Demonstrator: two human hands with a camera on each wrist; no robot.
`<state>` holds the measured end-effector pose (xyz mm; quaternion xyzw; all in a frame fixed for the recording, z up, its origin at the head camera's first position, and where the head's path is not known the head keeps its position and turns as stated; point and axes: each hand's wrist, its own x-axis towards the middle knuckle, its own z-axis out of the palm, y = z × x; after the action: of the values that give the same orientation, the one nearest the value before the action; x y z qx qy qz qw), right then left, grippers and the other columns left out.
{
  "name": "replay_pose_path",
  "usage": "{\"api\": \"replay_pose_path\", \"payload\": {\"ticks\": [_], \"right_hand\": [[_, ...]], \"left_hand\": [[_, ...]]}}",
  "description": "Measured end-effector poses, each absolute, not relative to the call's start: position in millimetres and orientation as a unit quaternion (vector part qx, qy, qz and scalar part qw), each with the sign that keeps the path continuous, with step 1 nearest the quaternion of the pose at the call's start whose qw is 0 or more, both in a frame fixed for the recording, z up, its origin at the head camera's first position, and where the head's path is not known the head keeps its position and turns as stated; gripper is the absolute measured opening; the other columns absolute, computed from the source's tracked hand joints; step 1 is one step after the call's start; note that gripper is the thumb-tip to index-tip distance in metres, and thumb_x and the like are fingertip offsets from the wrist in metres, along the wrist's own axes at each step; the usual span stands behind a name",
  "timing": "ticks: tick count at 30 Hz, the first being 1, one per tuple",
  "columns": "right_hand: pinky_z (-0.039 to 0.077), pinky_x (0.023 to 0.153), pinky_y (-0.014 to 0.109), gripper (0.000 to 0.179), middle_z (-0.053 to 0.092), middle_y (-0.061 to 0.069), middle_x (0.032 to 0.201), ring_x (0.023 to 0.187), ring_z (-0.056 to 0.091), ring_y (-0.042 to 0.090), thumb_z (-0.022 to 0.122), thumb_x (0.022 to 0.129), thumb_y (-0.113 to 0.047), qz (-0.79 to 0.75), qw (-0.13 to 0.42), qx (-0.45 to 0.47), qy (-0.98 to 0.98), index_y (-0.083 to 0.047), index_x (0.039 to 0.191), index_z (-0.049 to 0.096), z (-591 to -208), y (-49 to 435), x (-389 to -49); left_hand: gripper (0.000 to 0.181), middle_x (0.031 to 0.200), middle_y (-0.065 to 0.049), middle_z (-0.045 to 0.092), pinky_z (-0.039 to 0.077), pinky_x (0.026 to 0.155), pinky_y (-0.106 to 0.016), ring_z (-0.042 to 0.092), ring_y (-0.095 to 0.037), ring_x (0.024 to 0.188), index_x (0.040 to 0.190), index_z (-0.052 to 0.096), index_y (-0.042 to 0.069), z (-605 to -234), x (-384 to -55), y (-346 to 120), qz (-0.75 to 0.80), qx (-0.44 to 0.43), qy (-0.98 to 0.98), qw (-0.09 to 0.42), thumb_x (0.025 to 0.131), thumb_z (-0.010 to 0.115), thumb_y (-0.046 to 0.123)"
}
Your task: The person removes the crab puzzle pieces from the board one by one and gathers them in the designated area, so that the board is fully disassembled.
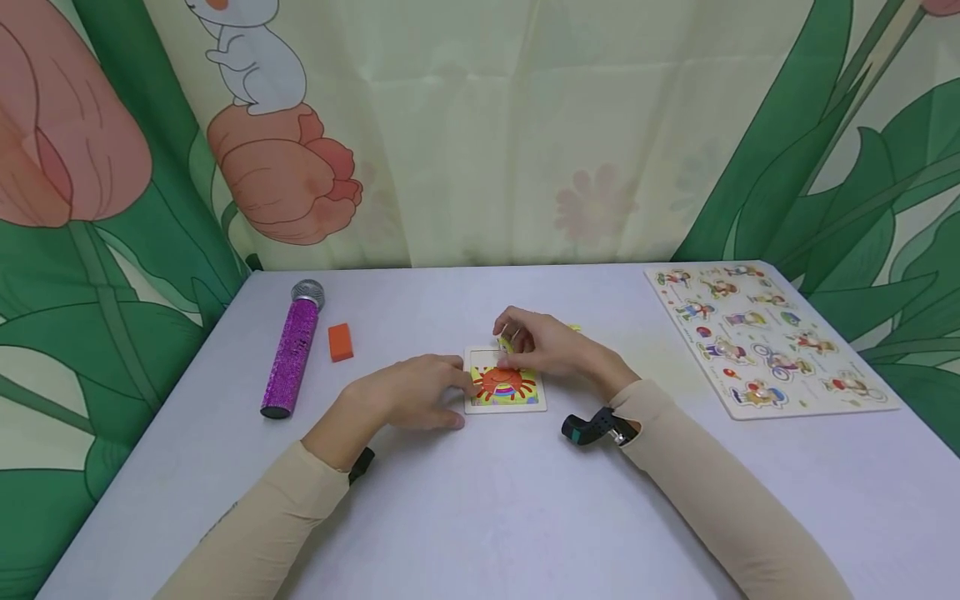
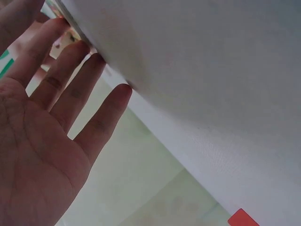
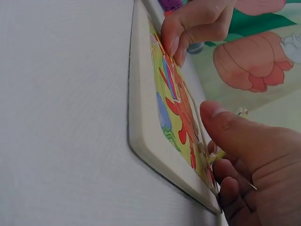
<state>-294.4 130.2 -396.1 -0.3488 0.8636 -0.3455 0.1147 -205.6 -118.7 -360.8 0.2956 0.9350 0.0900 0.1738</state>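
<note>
Small crab puzzle (image 1: 505, 385) lay flat on the table (image 1: 480, 517), btwn both hands, w/ a pale bare patch toward its upper L corner, prob. a slot w/o its piece. L hand (image 1: 416, 392) was at the puzzle's L edge, fingers spread & nearly straight, fingertips touching the rim; it had hold of nothing, so prob. there to steady the puzzle & stop it sliding. R hand (image 1: 551, 342) was over the puzzle's upper R part, fingers curled in, w/ a small yellow-green piece (image 1: 505, 343) apparently pinched in them; exact grip partly hidden by the fingers. That piece was by the puzzle's far edge, near the bare patch, presumably held at the fingertips for easy turning & lining up. Another yellow bit (image 1: 574, 327) showed just beyond the R hand, a little behind the puzzle & to its R; too covered to ID. Purple mic (image 1: 291, 358) & orange block (image 1: 341, 342) were well to the L of the puzzle, big picture board (image 1: 772, 342) well to the R, all untouched, prob. set aside to leave working room around the puzzle.
</note>
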Motion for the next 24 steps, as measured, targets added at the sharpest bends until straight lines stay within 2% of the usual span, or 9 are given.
{"api": "replay_pose_path", "payload": {"ticks": [9,14,24], "right_hand": [[0.053,0.082,0.031,0.035,0.071,-0.003,0.105,0.091,0.062,0.017,0.082,0.09,-0.025,-0.37,0.111,-0.381,0.84,-0.015,0.122,0.072,-398.0,139.9,-294.5],[0.054,0.085,0.033,0.039,0.072,-0.006,0.112,0.096,0.062,0.017,0.083,0.089,-0.022,-0.383,0.093,-0.389,0.833,-0.012,0.124,0.073,-391.3,141.6,-292.6],[0.055,0.083,0.037,0.042,0.068,-0.006,0.112,0.098,0.059,0.017,0.081,0.091,-0.025,-0.393,0.067,-0.401,0.825,-0.012,0.129,0.072,-381.3,143.9,-285.4]], "left_hand": [[0.04,0.144,0.004,0.056,0.043,0.114,-0.045,0.052,-0.019,0.133,0.13,0.07,0.029,-360.5,-206.2,-114.8,0.095,0.296,0.934,0.178,0.092,0.079,0.034],[0.039,0.144,0.003,0.056,0.044,0.113,-0.046,0.052,-0.02,0.132,0.129,0.07,0.029,-361.4,-206.9,-113.6,0.099,0.298,0.933,0.176,0.091,0.079,0.034],[0.041,0.143,0.003,0.057,0.044,0.113,-0.047,0.052,-0.019,0.132,0.13,0.071,0.03,-362.0,-205.4,-117.7,0.082,0.285,0.939,0.172,0.09,0.08,0.037]]}}
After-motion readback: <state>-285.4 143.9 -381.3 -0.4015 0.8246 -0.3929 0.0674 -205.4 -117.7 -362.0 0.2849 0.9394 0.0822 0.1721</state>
